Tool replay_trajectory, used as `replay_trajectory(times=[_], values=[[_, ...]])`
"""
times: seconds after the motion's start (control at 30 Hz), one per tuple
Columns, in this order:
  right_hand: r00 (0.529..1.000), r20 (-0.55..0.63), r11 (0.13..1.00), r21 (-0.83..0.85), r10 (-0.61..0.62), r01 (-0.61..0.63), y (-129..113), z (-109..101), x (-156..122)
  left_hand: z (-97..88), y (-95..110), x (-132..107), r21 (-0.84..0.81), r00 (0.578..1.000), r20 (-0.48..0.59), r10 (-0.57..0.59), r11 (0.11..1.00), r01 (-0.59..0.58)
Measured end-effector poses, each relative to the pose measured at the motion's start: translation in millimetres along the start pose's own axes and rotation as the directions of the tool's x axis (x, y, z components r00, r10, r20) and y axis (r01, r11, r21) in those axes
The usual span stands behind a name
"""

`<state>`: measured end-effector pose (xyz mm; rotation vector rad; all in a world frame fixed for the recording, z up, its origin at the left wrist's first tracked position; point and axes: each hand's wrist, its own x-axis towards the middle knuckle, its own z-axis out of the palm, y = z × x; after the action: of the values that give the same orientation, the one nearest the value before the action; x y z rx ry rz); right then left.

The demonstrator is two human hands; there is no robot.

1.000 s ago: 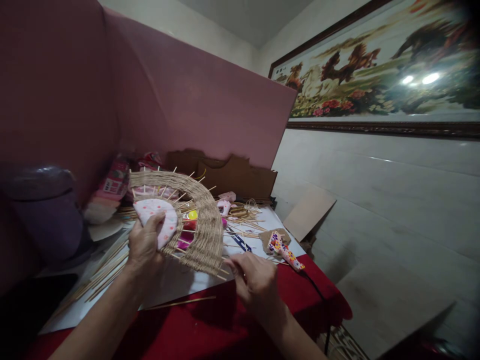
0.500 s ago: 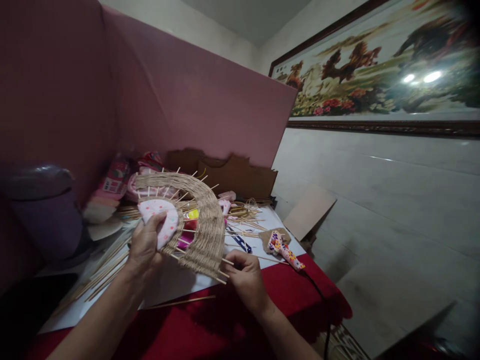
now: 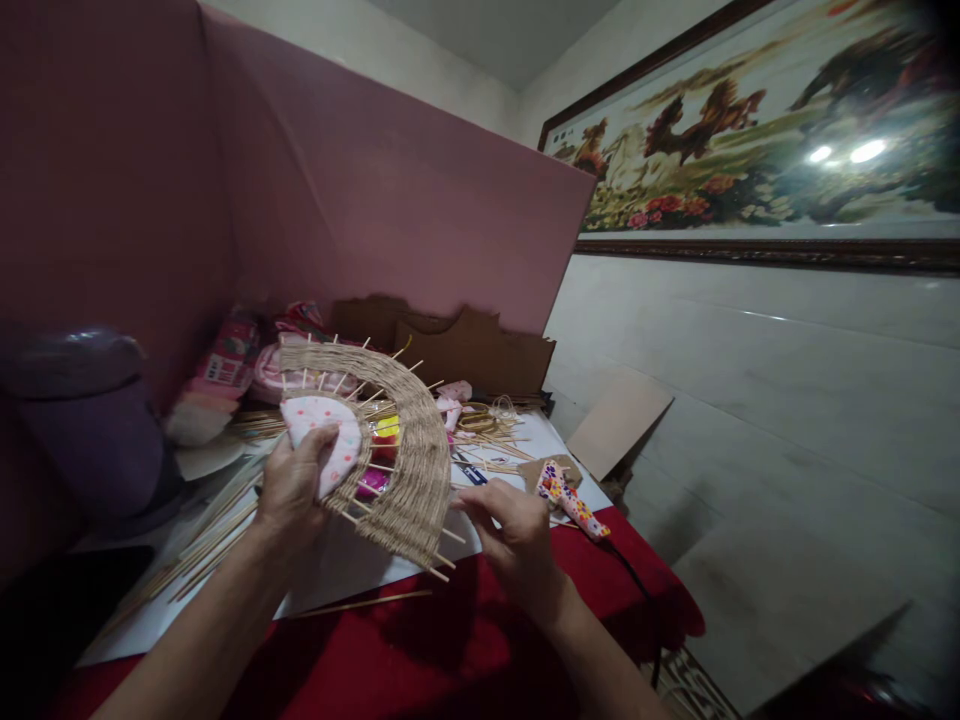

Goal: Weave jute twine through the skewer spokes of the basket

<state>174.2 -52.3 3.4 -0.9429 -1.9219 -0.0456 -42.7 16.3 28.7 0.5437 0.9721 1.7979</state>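
My left hand [image 3: 296,485] grips a half-round woven piece, its thumb on a white padded half-circle [image 3: 330,425] with pink dots. Around that padding runs a broad band of tan twine [image 3: 420,430], woven over thin wooden sticks that fan outward. Stick tips poke past the band's outer edge. At the right edge of the weave, my right hand [image 3: 510,530] has thumb and forefinger pinched at the tip of one stick, partly covered by the fingers. Through the gap between the padding and the band, yellow and magenta packets [image 3: 386,430] show on the table.
A flower-patterned glue gun [image 3: 562,495] with a black cord rests at the table's right. Loose sticks [image 3: 214,555] lie on the white sheet at left, beside a purple bin [image 3: 90,430]. Brown cardboard [image 3: 472,350] stands at the back. Red cloth [image 3: 405,650] covers the front edge.
My right hand has moved slightly up and right, from the lower stick ends to one higher along the edge. The woven piece has shifted a little in my left hand's grip.
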Motion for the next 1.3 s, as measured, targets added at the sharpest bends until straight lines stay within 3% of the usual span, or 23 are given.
replay_trajectory(times=[0.13, 0.23, 0.4, 0.5, 0.7, 0.83, 1.0, 1.17, 1.3], values=[[0.988, 0.034, 0.955, -0.256, -0.149, 0.153, -2.8, -5.7, 4.2, 0.4, 1.0, -1.0, 0.022, 1.000, -0.011, -0.015, 1.000, 0.015], [0.985, 0.034, 0.935, -0.311, -0.168, 0.170, -1.7, -8.9, 10.7, 1.2, 1.5, -1.6, 0.027, 0.999, 0.006, -0.032, 0.999, 0.032], [0.999, 0.035, 0.997, -0.076, 0.029, -0.027, 6.1, -12.1, 21.5, 1.7, 2.5, -4.1, 0.031, 0.997, 0.070, -0.027, 0.999, 0.025], [0.985, 0.038, 0.982, 0.075, 0.168, -0.171, 10.9, -9.0, 21.8, 2.2, 3.8, -5.5, 0.028, 0.994, 0.100, -0.039, 0.999, 0.037], [0.907, 0.089, 0.844, 0.339, 0.411, -0.415, 22.7, 2.4, 14.0, 0.9, 3.9, -1.6, -0.010, 0.993, 0.095, -0.071, 0.997, 0.072], [0.859, 0.146, 0.739, 0.452, 0.491, -0.499, 30.9, 3.3, 15.7, -2.0, 2.6, 1.5, 0.012, 0.985, 0.152, -0.081, 0.997, 0.080], [0.894, 0.096, 0.806, 0.399, 0.438, -0.438, 37.7, 0.6, 20.5, -4.4, 2.4, 1.2, 0.036, 0.954, 0.281, -0.109, 0.994, 0.103], [0.956, -0.034, 0.936, 0.215, 0.293, -0.279, 37.1, -4.5, 21.5, -2.7, 5.6, -3.3, 0.100, 0.948, 0.289, -0.133, 0.989, 0.108], [0.988, -0.082, 0.991, 0.017, 0.131, -0.130, 32.7, -12.4, 23.0, -0.1, 7.6, -6.4, 0.148, 0.950, 0.282, -0.133, 0.984, 0.094]])
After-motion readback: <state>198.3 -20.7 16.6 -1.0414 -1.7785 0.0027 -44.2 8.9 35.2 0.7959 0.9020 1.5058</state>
